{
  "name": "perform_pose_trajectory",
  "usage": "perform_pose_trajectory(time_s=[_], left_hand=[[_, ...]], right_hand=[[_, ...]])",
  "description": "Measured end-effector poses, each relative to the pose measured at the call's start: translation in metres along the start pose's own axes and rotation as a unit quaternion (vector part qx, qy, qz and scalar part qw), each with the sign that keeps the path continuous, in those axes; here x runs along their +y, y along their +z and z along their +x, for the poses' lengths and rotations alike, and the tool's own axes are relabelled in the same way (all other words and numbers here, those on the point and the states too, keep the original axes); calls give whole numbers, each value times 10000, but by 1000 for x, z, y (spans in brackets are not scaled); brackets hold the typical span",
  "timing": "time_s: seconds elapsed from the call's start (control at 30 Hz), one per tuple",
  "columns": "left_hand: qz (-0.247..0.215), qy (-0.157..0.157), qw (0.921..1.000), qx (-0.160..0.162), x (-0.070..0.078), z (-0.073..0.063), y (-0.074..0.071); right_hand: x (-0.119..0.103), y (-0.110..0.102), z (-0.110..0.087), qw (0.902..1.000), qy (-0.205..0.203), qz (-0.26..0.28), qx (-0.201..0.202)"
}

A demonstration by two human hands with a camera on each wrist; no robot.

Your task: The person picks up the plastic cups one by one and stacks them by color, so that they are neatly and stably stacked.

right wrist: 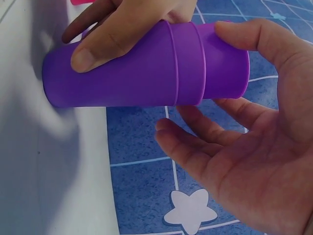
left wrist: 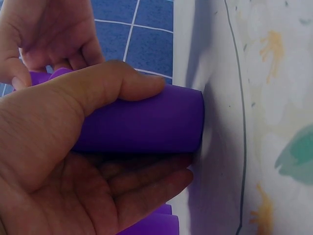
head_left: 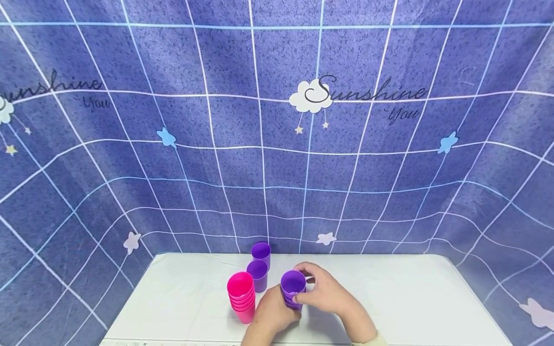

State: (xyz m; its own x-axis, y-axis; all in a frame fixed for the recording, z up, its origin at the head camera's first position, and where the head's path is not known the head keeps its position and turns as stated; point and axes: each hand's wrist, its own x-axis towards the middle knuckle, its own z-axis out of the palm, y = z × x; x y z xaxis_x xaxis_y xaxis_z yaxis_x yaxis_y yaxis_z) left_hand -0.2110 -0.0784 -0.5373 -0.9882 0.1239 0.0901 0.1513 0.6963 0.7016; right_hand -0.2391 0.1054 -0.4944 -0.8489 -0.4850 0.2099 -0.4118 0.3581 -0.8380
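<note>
A nested stack of purple cups [head_left: 293, 282] stands upright on the white table, its base at the tabletop in both wrist views. My left hand [head_left: 273, 310] grips the lower part of the stack, with the thumb [left wrist: 142, 87] along one side and the fingers around the other. My right hand [head_left: 325, 290] holds the top cup [right wrist: 227, 63] near its rim, between the thumb and the fingers. Two lower rims show beneath that top cup in the right wrist view.
Left of my left hand stands a tall nested stack of pink cups [head_left: 241, 288]. Behind it are a purple cup [head_left: 258, 278] and another purple cup [head_left: 261, 252] near the back edge. A blue gridded curtain [head_left: 277, 168] rises behind the white table [head_left: 389, 298].
</note>
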Motion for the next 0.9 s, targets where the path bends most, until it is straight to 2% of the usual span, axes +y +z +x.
perform_pose_trajectory(time_s=[0.47,0.8,0.9], left_hand=[[-51,65,10000,26,-1,0,3],[-19,51,9999,92,-6,-4,5],[-56,53,9999,86,-5,-5,4]], right_hand=[[6,-4,-3,9984,179,179,-501],[9,-5,-5,9963,151,-240,-816],[9,-6,-6,9960,137,-373,-800]])
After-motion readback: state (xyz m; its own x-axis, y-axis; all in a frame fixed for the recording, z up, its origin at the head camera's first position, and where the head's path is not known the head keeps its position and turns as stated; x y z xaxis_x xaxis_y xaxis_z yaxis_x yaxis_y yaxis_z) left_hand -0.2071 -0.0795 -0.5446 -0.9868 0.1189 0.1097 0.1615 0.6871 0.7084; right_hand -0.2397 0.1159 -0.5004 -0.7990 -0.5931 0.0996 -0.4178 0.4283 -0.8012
